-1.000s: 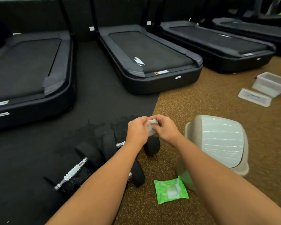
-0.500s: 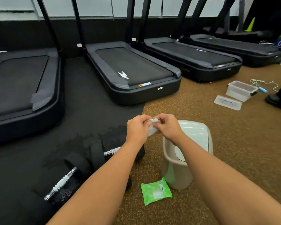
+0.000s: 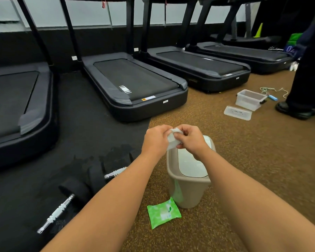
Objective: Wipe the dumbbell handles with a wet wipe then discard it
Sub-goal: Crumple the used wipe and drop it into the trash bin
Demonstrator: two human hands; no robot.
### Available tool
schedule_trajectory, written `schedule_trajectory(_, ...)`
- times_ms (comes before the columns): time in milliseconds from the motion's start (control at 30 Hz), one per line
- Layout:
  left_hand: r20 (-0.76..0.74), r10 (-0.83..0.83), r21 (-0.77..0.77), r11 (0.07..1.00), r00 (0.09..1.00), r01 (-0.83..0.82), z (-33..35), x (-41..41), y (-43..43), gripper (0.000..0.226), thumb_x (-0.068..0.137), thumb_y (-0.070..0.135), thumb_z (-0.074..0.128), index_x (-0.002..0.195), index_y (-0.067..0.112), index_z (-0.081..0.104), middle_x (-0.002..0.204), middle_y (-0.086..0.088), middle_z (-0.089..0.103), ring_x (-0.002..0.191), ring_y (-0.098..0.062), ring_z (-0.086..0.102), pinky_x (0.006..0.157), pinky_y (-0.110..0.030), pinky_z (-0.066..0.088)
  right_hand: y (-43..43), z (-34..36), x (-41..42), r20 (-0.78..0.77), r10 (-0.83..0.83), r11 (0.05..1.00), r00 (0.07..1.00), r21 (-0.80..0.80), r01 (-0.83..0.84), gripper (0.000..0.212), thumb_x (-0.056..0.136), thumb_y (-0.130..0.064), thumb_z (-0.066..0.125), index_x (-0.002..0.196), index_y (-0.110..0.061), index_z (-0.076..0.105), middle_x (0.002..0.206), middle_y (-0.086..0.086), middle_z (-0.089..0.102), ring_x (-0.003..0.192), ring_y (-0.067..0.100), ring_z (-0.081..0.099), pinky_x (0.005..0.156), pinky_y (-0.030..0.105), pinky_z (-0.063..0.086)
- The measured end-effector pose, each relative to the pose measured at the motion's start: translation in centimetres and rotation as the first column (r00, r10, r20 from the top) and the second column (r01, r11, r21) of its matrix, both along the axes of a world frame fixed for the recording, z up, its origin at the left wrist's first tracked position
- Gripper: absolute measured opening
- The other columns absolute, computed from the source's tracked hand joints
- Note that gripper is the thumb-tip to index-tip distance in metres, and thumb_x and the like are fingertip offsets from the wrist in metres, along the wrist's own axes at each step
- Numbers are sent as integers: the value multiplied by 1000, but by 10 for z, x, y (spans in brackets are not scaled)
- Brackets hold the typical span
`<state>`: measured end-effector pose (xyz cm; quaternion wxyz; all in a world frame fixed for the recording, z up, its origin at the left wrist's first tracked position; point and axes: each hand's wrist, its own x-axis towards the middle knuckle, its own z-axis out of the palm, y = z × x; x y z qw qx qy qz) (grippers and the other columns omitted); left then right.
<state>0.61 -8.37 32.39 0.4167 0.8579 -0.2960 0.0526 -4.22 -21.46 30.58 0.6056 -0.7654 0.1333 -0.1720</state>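
A crumpled white wet wipe (image 3: 172, 140) is pinched between my left hand (image 3: 155, 140) and my right hand (image 3: 190, 140), both held together above the far rim of a beige bin (image 3: 186, 192) with a pale swing lid. Two black dumbbells lie on the dark mat at the lower left; the nearer chrome handle (image 3: 57, 212) and the farther chrome handle (image 3: 115, 173) both show, partly behind my left forearm. A green wet-wipe pack (image 3: 163, 212) lies on the brown floor just in front of the bin.
Treadmills (image 3: 135, 84) line the far side on the black mat. A clear plastic box (image 3: 250, 100) and its lid (image 3: 237, 112) sit on the brown floor at right, beside a cable. A person's dark legs and shoe (image 3: 296, 110) stand at the far right.
The view has tilted up and back, so the bin now sits right under my hands. Both hands keep working the wipe between them, bunching it tighter.
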Motion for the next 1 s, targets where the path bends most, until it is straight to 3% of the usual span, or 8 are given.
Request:
schedule_trajectory(100,19,-2,39,999,1000,1,-2,-4,-8,29,94,19,49,118,20,66,114,-2,67,107,-20,58,95,-37,47,-8,0,-7,3,-27,999,1000,46,26,21,90,-1,54,83,-17,66,83,2,61,78,16,57,56,25,53)
schedule_trajectory(267,-7,5,46,999,1000,-5,-7,-7,-11,27,94,16,51,116,16,66,115,-3,67,108,-19,59,96,-36,48,-19,-12,-15,-32,-53,994,998,95,56,23,91,2,53,81,-16,63,81,1,60,74,13,56,56,24,53)
schedule_trajectory(400,-53,10,53,999,999,-8,-14,-8,-7,27,94,13,50,114,15,67,104,-6,69,97,-23,63,88,-39,52,-22,-26,-19,-72,-62,992,996,105,69,24,92,2,50,79,-16,60,78,0,58,72,13,54,56,23,53)
schedule_trajectory(867,-50,35,114,993,998,-29,-30,-3,2,27,96,16,48,116,16,65,105,-6,69,96,-21,64,87,-40,54,-38,-62,-16,-234,-167,984,958,27,179,37,90,5,38,72,-20,58,77,4,55,71,17,49,55,28,44)
schedule_trajectory(1000,-63,58,114,992,996,-50,-36,2,9,26,97,16,48,116,18,65,106,-6,68,94,-20,65,86,-40,55,-38,-72,-13,-280,-204,979,938,-69,192,40,86,6,35,70,-21,60,74,3,56,71,20,47,63,32,39)
